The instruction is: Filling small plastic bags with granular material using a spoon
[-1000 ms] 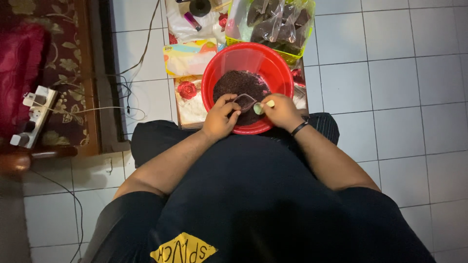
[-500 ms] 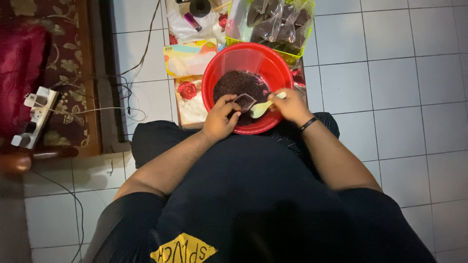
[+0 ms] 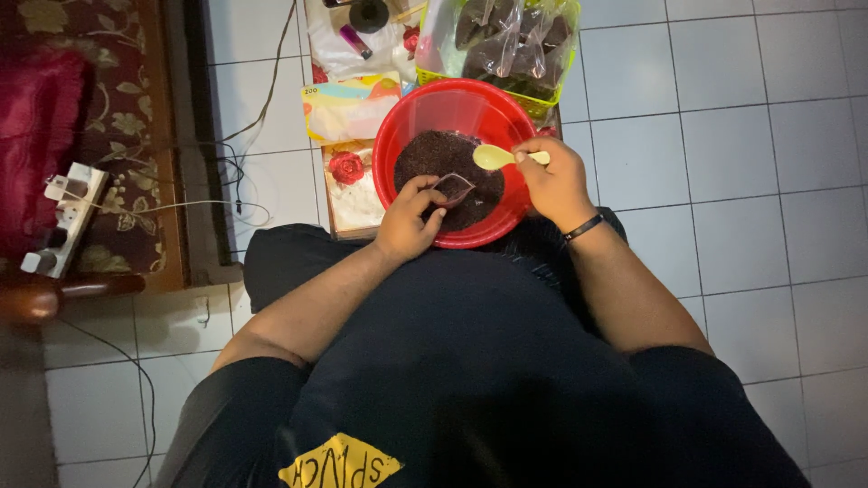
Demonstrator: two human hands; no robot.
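L hand point(image 3: 407, 221) pinches small clear bag point(image 3: 454, 187) open over red bowl point(image 3: 398, 136), frame centre; R hand point(image 3: 553, 181) grips yellow spoon point(image 3: 495, 157). Risk: bag mouth sags shut, dark grains point(image 3: 429, 154) spill outside it.

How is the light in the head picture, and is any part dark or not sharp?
Head view: light falls evenly on the white floor tiles and red bowl; the dark shirt at the bottom hides its detail; the left hand, right hand and yellow spoon look sharp; mild glare on the plastic bags.
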